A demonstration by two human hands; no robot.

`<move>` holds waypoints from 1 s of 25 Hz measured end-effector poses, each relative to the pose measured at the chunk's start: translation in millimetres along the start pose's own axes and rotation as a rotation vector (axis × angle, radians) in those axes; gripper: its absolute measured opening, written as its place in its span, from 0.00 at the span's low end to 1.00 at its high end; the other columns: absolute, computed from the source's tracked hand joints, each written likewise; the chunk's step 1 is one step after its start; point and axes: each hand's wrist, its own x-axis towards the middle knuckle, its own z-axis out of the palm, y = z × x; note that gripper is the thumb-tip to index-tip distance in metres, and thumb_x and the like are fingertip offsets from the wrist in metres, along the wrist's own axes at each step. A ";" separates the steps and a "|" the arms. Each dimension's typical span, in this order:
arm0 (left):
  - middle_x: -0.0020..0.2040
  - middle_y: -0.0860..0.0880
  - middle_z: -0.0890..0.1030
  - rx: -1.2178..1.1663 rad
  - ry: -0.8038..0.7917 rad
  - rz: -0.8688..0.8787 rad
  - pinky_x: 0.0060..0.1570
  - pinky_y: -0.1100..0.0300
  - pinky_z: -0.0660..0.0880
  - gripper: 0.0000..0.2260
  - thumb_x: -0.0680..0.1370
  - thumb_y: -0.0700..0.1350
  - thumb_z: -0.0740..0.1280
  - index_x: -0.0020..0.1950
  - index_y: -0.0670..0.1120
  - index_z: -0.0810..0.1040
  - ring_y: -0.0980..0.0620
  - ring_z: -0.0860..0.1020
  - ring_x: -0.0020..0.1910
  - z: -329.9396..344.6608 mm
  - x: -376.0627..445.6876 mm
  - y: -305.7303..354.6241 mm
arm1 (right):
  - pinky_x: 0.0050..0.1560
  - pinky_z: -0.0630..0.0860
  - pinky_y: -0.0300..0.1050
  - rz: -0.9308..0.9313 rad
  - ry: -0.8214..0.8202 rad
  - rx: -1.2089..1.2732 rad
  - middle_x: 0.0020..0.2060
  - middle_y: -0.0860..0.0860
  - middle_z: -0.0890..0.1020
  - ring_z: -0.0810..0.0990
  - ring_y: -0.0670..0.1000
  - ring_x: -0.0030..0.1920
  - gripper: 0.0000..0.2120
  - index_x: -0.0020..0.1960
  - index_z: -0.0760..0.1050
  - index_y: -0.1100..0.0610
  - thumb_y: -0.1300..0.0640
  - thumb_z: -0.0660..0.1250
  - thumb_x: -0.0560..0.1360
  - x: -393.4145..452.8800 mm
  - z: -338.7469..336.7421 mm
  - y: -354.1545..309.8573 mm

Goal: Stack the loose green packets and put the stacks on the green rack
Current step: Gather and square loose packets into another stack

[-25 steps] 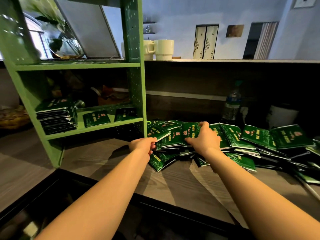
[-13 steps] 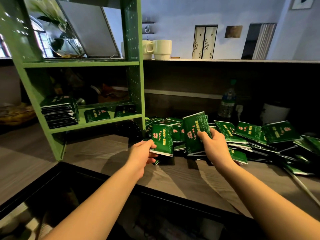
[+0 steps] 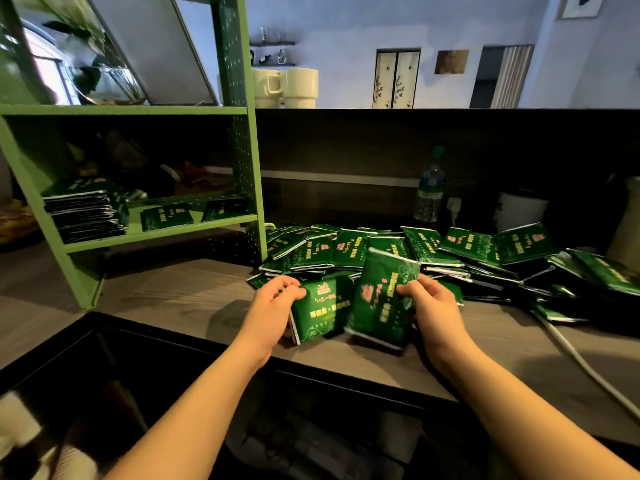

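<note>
Inspecting from left to right: the green rack point(image 3: 242, 140) is standing at the bench's point(image 3: 180, 292) left end, and its lower shelf is already carrying one tall stack point(image 3: 85, 213) at the left with two flat packets beside it. The left hand point(image 3: 273, 306) is holding a packet point(image 3: 320, 310) upright near the bench's front edge, fingers curled round its left side. The right hand point(image 3: 433, 303) is pinching a second packet point(image 3: 379, 299) by its right side, thumb on the printed face; this one is tilting and blurred. The loose pile point(image 3: 450, 258) is lying behind both hands and spreading toward the bench's right end. The packets are appearing light, thin and glossy, so likely slippery and apt to slide off one another. Gripping across the short edges, with the sealed rims squared together, is looking the safest hold when stacking.
</note>
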 end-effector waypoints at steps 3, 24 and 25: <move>0.53 0.43 0.81 -0.027 -0.037 0.013 0.53 0.53 0.75 0.03 0.82 0.44 0.65 0.50 0.50 0.77 0.47 0.80 0.53 0.2 -0.6 -0.3 | 0.26 0.74 0.42 0.030 -0.055 0.002 0.34 0.54 0.84 0.81 0.52 0.30 0.07 0.49 0.76 0.60 0.68 0.67 0.74 3.3 -3.1 4.3; 0.65 0.48 0.80 0.038 -0.123 0.053 0.68 0.46 0.72 0.22 0.76 0.50 0.72 0.68 0.47 0.74 0.50 0.78 0.64 -1.3 1.3 -4.5 | 0.48 0.77 0.45 -0.417 -0.008 -0.467 0.43 0.46 0.82 0.80 0.47 0.46 0.04 0.50 0.76 0.52 0.52 0.67 0.78 -2.5 2.2 15.6; 0.70 0.49 0.77 0.020 -0.108 0.039 0.71 0.43 0.70 0.31 0.72 0.57 0.72 0.73 0.48 0.71 0.50 0.75 0.69 -2.9 3.4 -7.9 | 0.50 0.77 0.46 -0.476 0.039 -0.521 0.44 0.47 0.81 0.80 0.48 0.47 0.05 0.49 0.76 0.52 0.52 0.68 0.77 0.4 0.5 14.4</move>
